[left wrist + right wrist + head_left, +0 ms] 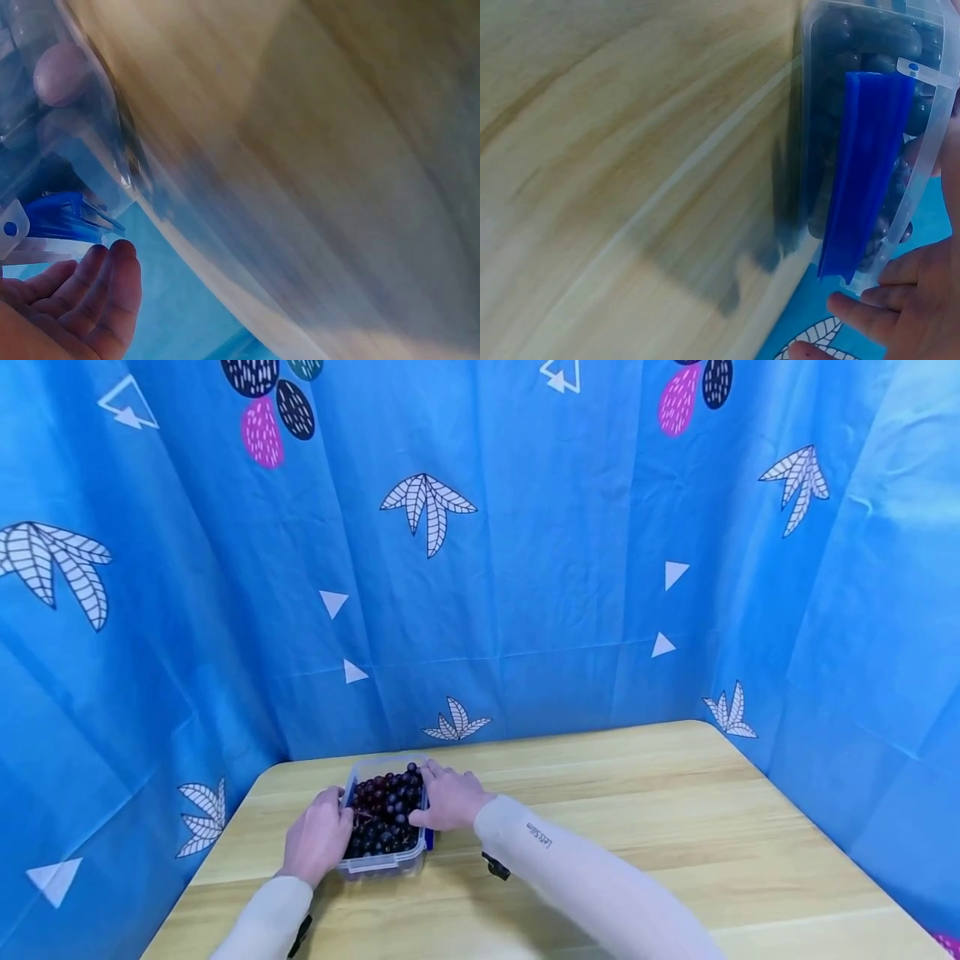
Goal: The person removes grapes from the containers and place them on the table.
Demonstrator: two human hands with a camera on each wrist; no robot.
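Observation:
A clear plastic food container (pixel 375 863), filled with dark grapes (pixel 393 802), rests on the table toward the left. My left hand (pixel 321 837) holds its left wall. In the left wrist view the thumb shows through the plastic, and curled fingers (pixel 112 292) reach a raised blue latch flap (pixel 56 216). Across the box, my right hand (pixel 453 799) grips the right rim, its thumb over the grapes and its other fingers by the far right corner. Another blue latch flap (pixel 868 172) hangs down along that side in the right wrist view.
The pale wooden table (pixel 637 827) extends well to the right of the container. A blue patterned curtain (pixel 555 593) encloses the back and both sides, close behind the table's far edge. Dark straps (pixel 495 865) sit on both wrists below light sleeves.

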